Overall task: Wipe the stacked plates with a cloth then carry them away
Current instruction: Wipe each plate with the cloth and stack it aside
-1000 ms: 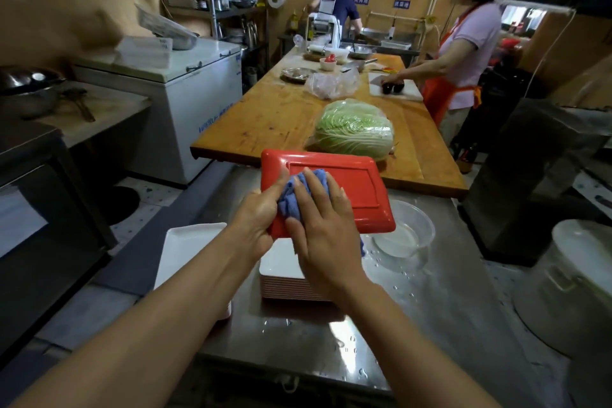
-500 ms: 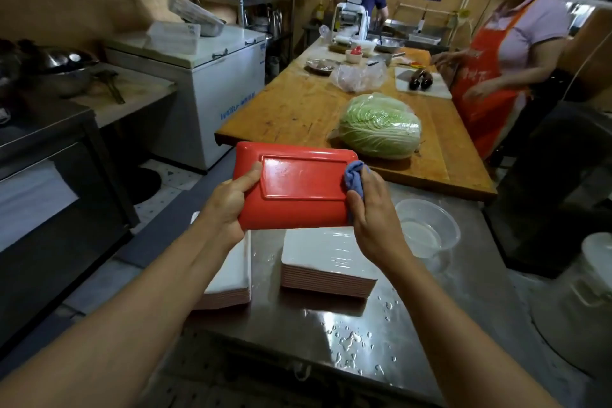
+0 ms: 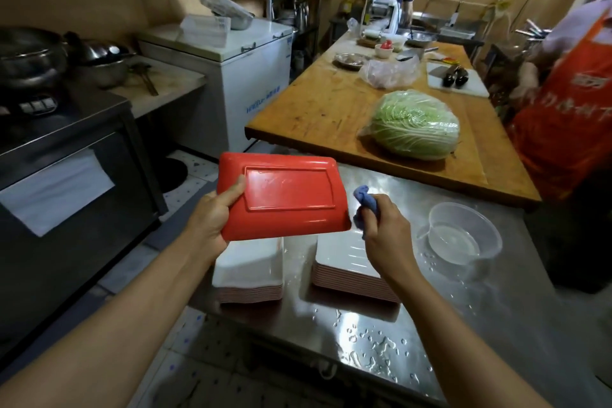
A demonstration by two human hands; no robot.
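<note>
Head view: the left hand (image 3: 212, 225) grips the red plate (image 3: 281, 195) by its left short edge, thumb across the upturned underside, holding it above the left stack (image 3: 246, 263). The right hand (image 3: 384, 235), fingers curled around the bunched blue cloth (image 3: 364, 202), sits just beside the plate's right edge. A second stack (image 3: 347, 262) rests on the wet steel counter (image 3: 463, 325). The plate is probably rigid, light, glossy plastic, slippery while damp; hold it by the rim, and lift each stack from beneath.
</note>
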